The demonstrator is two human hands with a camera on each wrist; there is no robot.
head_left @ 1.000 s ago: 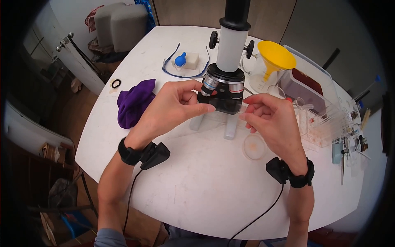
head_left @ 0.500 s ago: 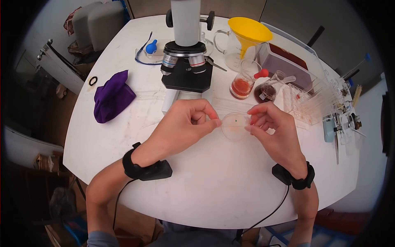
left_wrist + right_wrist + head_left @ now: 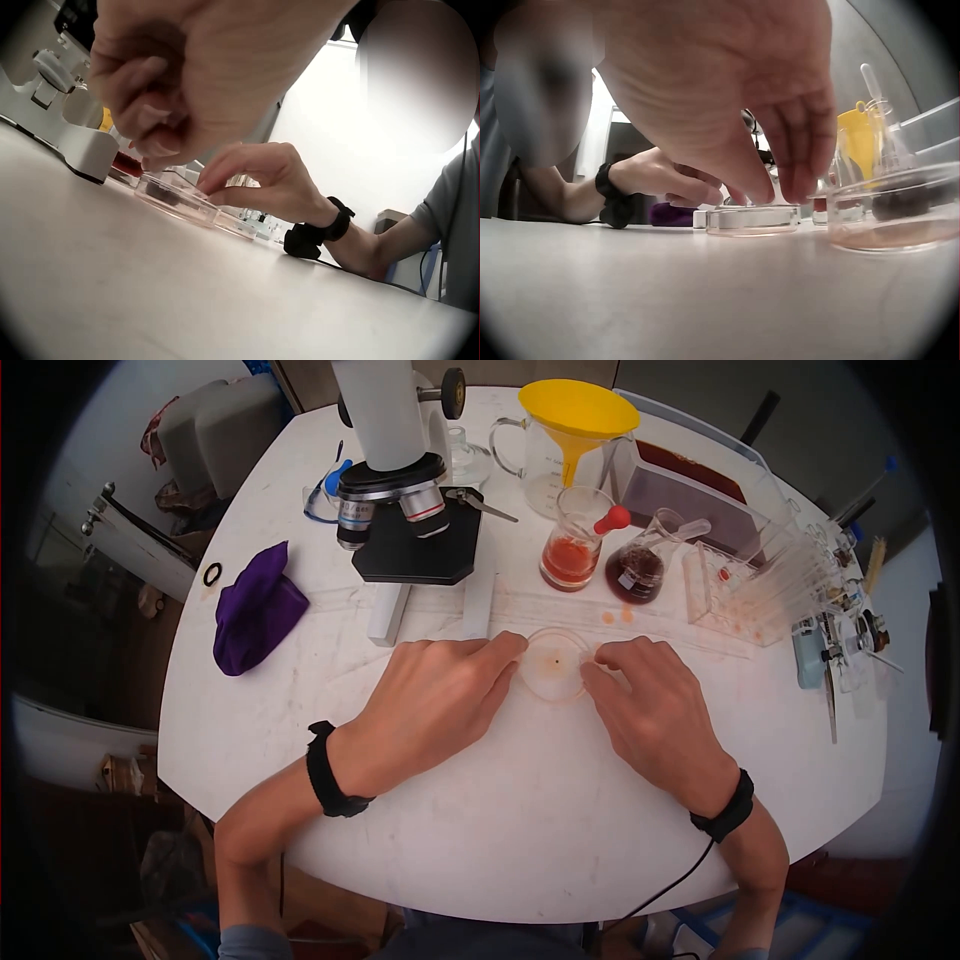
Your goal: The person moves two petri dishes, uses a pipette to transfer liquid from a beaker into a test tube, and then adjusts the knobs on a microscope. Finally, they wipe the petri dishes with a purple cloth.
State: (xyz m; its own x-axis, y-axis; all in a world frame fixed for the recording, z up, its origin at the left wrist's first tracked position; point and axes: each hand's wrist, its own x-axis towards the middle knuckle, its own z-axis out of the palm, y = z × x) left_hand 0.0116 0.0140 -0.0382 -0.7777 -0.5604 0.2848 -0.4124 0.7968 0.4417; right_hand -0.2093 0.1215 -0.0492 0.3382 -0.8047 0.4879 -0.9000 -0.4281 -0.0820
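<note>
**A:** Purple cloth [image 3: 262, 608] at the left of the head view, microscope [image 3: 415, 555] upper middle, yellow funnel [image 3: 580, 408] up top. So what are the hands on?

**B:** Looks like a clear slide [image 3: 556, 661], mid-frame, over a dish [image 3: 751, 220]. Right hand [image 3: 655, 705] has thumb and finger clamped on it at the right end. Left hand [image 3: 435, 690] looks pinched on the other end, though its tips are partly hidden.

**A:** From above I mostly get a dark dot in the middle of a ring, tbh.

**B:** Yeah, left wrist cam is better: you see the slide's thin edge just above the dish wall. Can't tell if it touches the rim.

**A:** Anything the right wrist cam has that the head one doesn't?

**B:** A second dish [image 3: 870, 229], large at the right edge, apart from the first. I can't make it out from above. Head view does show the beaker [image 3: 572, 555] of orange-red liquid and the dark flask [image 3: 638, 570] better, right of centre, upper half.
</note>
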